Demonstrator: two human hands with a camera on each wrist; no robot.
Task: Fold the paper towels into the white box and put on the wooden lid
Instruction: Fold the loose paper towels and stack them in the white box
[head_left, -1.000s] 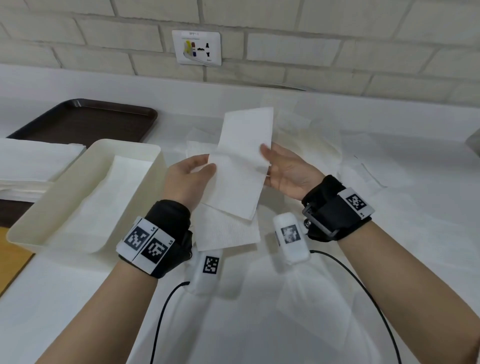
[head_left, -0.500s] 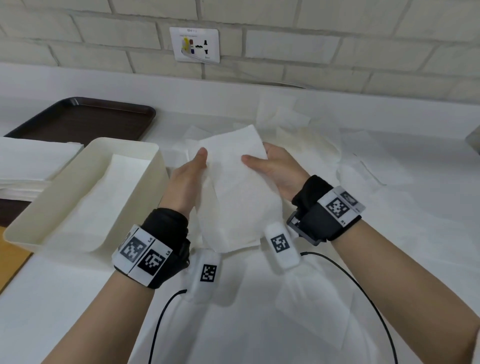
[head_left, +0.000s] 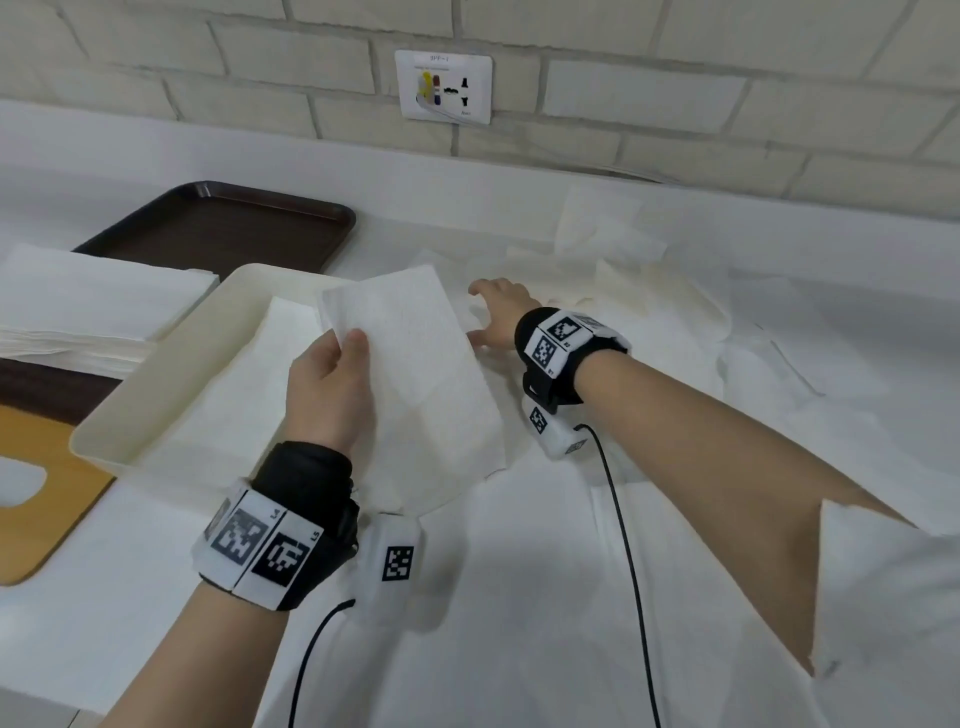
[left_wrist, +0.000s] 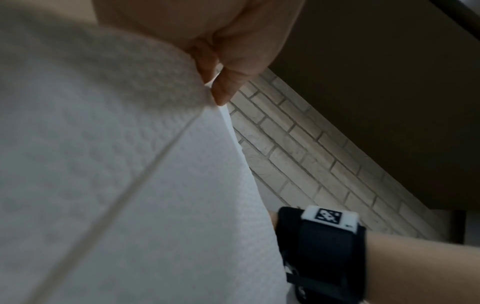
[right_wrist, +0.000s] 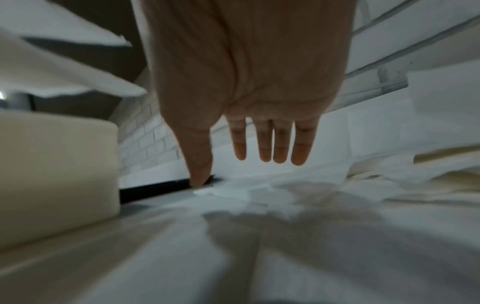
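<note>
My left hand (head_left: 337, 364) pinches a folded paper towel (head_left: 415, 379) by its upper left corner and holds it in the air just right of the white box (head_left: 124, 410). In the left wrist view the thumb and fingers (left_wrist: 223, 90) clamp the towel (left_wrist: 130, 185) at its edge. The box has a folded towel (head_left: 244, 395) lying inside. My right hand (head_left: 493, 312) is empty, its straight fingers (right_wrist: 267, 144) stretched over loose paper towels (head_left: 602, 249) spread on the counter behind. The wooden lid (head_left: 36, 493) lies at the left edge.
A dark brown tray (head_left: 228, 228) sits at the back left, with a stack of white towels (head_left: 83, 306) in front of it. White sheets cover the counter (head_left: 519, 623). A brick wall with a socket plate (head_left: 443, 87) runs along the back.
My right hand has let go of the folded towel and moved back and right toward the loose towels. My left hand alone now carries the towel, shifted left toward the box.
</note>
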